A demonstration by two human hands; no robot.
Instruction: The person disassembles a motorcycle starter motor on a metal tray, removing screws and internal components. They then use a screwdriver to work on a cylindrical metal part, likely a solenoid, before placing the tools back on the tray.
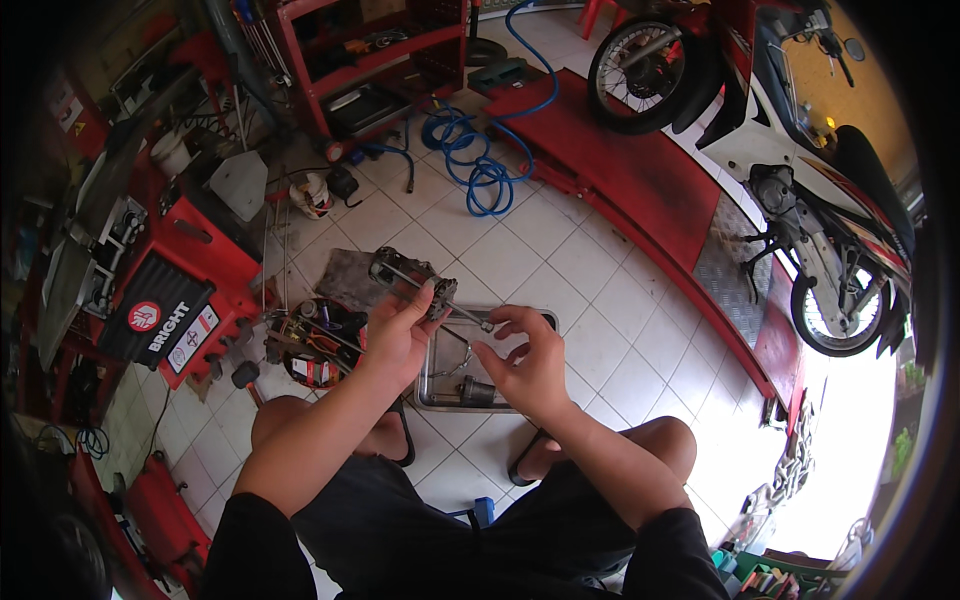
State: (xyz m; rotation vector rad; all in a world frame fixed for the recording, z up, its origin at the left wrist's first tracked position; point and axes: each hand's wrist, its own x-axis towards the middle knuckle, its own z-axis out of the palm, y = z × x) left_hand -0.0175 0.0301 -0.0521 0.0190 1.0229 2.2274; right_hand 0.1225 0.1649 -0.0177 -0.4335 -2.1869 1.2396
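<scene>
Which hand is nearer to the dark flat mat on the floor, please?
Left. The left hand, gripping a metal part, is just to the lower right of the mat in the picture; the right hand is farther right.

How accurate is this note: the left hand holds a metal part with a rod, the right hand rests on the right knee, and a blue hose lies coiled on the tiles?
One mistake: the head view shows the right hand raised near the free end of the rod, not resting on the right knee. The left hand and blue hose are as stated.
</scene>
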